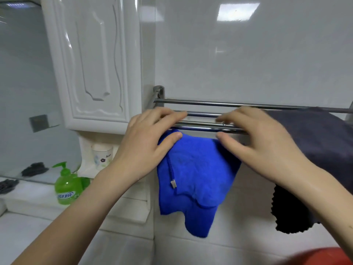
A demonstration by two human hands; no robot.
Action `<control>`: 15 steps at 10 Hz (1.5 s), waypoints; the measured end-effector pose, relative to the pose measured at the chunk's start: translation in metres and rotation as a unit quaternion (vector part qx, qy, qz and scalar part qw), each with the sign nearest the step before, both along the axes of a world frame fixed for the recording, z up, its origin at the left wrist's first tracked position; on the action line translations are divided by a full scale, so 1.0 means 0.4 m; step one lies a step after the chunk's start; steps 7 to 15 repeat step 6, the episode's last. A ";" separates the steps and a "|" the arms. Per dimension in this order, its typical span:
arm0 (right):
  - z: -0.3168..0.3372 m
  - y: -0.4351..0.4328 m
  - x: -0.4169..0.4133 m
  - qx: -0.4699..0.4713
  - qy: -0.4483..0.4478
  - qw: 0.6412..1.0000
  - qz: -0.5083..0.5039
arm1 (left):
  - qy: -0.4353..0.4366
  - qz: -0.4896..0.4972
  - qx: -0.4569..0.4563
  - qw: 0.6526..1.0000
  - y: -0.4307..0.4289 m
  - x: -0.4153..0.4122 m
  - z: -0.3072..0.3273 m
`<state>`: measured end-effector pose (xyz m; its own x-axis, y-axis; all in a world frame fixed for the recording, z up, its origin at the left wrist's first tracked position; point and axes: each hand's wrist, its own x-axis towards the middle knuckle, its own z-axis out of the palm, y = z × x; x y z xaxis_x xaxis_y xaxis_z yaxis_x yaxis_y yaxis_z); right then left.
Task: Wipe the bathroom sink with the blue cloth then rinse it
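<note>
From my seat, my left hand (149,138) lies flat, fingers stretched straight over the front rails of the chrome tube towel rack (210,103), its thumb pressing on the upper left corner of the bright blue microfibre cloth (196,178). The cloth hangs from the front rail, between and below both hands. My right hand (263,142) mirrors the left: fingers straight and loose over the rails, thumb touching the cloth's upper right corner. Neither hand is closed around anything.

The cloth is draped unevenly, rumpled, its lower edge falling in two lobes, the right one lower. A blue cord with a small pale tag dangles down its front.

At far left a wall mirror (23,92) reflects grey tile. Below it a translucent green plastic pump bottle (66,186) stands on the white ledge. The glossy white cabinet door (91,64) above carries a moulded relief panel. Under it sits a white cup with a flower print (102,157). Right of my hand, a soft dark grey towel (324,146) covers the rack's rails.
</note>
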<state>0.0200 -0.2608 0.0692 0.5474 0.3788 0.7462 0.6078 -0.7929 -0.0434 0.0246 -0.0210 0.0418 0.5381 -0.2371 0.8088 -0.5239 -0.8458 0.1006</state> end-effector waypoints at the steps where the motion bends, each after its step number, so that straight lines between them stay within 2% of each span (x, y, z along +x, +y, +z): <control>1: -0.020 0.016 0.011 -0.045 0.104 0.991 0.064 | 0.036 -0.054 0.055 0.996 -0.002 0.011 -0.008; 2: -0.035 0.009 0.026 -0.057 0.119 0.990 0.058 | 0.054 -0.055 0.067 0.995 0.017 0.028 -0.023; 5: -0.053 -0.005 0.022 -0.048 0.097 0.993 0.043 | 0.020 -0.063 0.060 0.996 0.034 0.037 -0.043; 6: -0.056 0.003 0.016 -0.034 0.087 0.994 0.051 | 0.043 -0.065 0.067 0.995 0.029 0.029 -0.038; 15: -0.056 0.003 0.016 -0.034 0.087 0.994 0.051 | 0.043 -0.065 0.067 0.995 0.029 0.029 -0.038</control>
